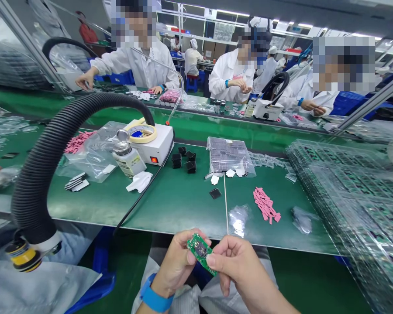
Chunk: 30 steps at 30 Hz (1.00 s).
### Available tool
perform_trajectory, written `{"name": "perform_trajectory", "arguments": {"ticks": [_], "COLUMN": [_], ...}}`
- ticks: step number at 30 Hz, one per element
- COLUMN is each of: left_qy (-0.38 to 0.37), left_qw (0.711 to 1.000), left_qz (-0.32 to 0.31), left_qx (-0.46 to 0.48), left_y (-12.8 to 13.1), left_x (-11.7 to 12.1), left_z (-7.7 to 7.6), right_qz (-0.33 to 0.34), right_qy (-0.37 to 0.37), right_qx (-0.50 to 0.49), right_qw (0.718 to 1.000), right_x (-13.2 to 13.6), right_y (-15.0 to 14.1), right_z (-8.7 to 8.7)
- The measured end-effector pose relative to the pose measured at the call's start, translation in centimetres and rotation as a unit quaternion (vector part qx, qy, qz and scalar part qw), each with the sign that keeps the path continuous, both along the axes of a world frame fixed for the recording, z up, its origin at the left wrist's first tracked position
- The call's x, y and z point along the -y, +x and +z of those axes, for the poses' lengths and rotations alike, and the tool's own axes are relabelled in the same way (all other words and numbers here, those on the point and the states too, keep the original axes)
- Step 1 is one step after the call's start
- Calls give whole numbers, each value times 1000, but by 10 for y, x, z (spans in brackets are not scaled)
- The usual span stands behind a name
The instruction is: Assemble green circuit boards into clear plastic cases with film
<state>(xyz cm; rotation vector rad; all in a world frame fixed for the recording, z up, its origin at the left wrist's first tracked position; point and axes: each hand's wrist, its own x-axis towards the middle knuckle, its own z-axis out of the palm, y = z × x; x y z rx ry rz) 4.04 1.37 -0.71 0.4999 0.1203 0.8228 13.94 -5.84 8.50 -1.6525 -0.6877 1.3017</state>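
A small green circuit board (201, 251) is pinched between both my hands, just below the near edge of the green work mat (170, 200). My left hand (177, 264), with a blue wristband, grips its left end. My right hand (237, 266) presses its right end with thumb and fingers closed. On the mat ahead lie a pile of pink strips (266, 205), a small dark square part (215, 193) and several black cube-shaped parts (185, 159).
A thick black ribbed hose (49, 152) arcs over the left side. A white heater box (152, 144) with tape roll, a dispenser bottle (127, 158), a bag of parts (227, 155) and stacked clear trays (353, 187) at right. Several co-workers in white coats sit across the line.
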Motion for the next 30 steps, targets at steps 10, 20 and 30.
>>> {"name": "perform_trajectory", "arguments": {"ticks": [10,20,30], "left_qy": [-11,-91,-28], "left_qw": [992,975,977], "left_qz": [115,125,141], "left_qx": [-58,-161,-155], "left_y": [-3,-4,-12], "left_x": [14,24,10], "left_z": [24,42,25], "right_qz": [142,136,144], "right_qy": [356,455,465], "right_qx": [609,685,643], "right_qw": [694,552,592], "right_x": [5,-5,-3], "right_y": [12,11,18], "right_z": [-10,-20,-16]}}
